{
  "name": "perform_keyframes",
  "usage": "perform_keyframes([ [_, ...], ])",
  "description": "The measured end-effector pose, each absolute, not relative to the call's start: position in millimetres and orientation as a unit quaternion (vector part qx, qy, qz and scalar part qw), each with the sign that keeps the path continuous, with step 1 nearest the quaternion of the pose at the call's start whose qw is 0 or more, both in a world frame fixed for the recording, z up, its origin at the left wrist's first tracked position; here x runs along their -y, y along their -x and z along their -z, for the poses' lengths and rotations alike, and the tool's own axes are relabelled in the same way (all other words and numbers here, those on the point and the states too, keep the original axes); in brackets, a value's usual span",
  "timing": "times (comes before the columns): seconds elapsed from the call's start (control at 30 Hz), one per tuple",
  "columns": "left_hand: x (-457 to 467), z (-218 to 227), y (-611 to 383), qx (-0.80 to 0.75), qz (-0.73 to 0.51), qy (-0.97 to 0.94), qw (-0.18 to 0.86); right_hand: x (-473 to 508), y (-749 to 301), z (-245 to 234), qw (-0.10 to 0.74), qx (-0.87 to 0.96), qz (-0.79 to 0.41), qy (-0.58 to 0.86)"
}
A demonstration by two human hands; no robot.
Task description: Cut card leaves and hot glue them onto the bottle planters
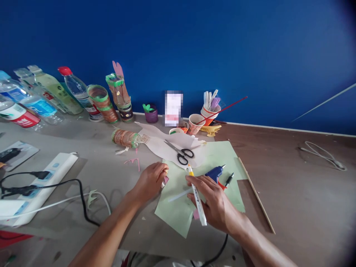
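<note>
Marker, white with yellow-orange end pointing far, is grasped by the right hand above the green paper. Left hand at the paper's left edge, fingers curled together by a small pink piece; cannot tell whether it grips this. Blue glue gun and black pen lie right of marker. Farther: scissors on white paper. Far left: plastic bottles.

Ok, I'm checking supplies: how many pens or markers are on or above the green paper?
2: the white marker in the right hand, and the black pen beside the glue gun. More may be hidden.
</note>
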State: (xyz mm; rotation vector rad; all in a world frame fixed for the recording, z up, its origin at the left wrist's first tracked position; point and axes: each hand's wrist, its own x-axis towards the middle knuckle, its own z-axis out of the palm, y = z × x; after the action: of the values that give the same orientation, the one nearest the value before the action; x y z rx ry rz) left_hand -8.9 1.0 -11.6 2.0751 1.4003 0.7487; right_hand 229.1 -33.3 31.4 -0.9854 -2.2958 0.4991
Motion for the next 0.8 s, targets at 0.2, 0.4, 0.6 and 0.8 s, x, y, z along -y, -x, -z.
perform_keyframes([
  [0.2,-2.9,8.7,9.3,-0.503,-0.228,-0.808,0.206,31.8,-225.7,-25.2,0.298,0.858,-0.2,0.366],
  [0.4,-2.8,5.9,7.6,-0.495,-0.205,-0.826,0.175,31.3,-228.1,-22.9,0.297,0.854,-0.214,0.371],
  [0.6,-3.7,9.8,6.8,-0.503,-0.221,-0.82,0.16,31.8,-231.7,-19.8,0.305,0.846,-0.227,0.375],
  [0.8,-4.5,19.0,8.5,-0.512,-0.214,-0.82,0.137,32.2,-231.9,-18.7,0.307,0.846,-0.228,0.37],
])
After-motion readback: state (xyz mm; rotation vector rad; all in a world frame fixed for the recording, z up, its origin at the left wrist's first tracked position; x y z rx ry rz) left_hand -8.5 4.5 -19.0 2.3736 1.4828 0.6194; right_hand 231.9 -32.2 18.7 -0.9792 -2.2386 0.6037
